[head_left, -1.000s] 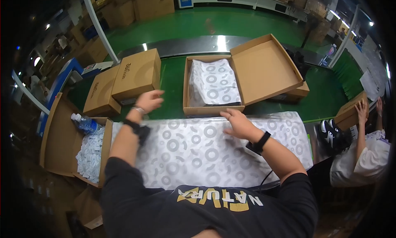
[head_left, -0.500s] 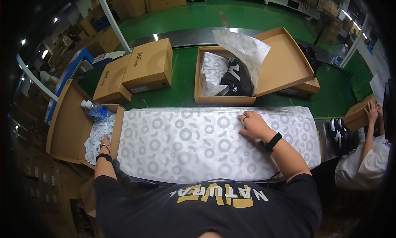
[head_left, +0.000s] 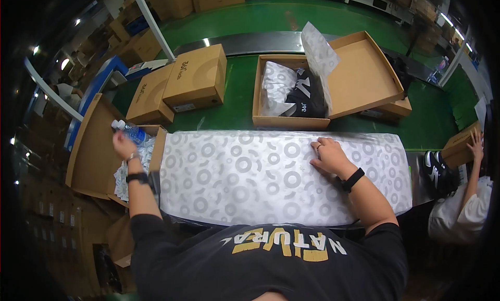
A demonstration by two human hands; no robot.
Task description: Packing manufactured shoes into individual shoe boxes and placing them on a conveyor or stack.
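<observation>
My left hand [head_left: 124, 146] is raised over an open carton [head_left: 87, 155] full of small white packets [head_left: 121, 180]. Its fingers are bent together beside the white caps of clear bottles [head_left: 134, 133]; anything pinched in them is too small or blurred to make out. Flat on a stack of white tissue paper [head_left: 234, 181] with grey rings lies my right hand [head_left: 332, 156], fingers stretched out, near the far edge. Beyond the stack is an open shoebox [head_left: 291, 123] with its lid [head_left: 362, 74] tilted at the right. A black shoe [head_left: 307, 97] and wrapped tissue [head_left: 277, 84] lie inside, one sheet standing up.
Two closed shoeboxes [head_left: 195, 74] lie at the back left on the green belt [head_left: 234, 92]. Another box [head_left: 388, 111] is under the open lid. At the right, a co-worker's hand [head_left: 475, 144] touches a box [head_left: 461, 144], near black shoes [head_left: 436, 173].
My left hand has lifted out of the packets and moved up toward the bottle caps. The tissue sheet in the shoebox stands more upright. My right hand stays on the stack; the view shifts slightly.
</observation>
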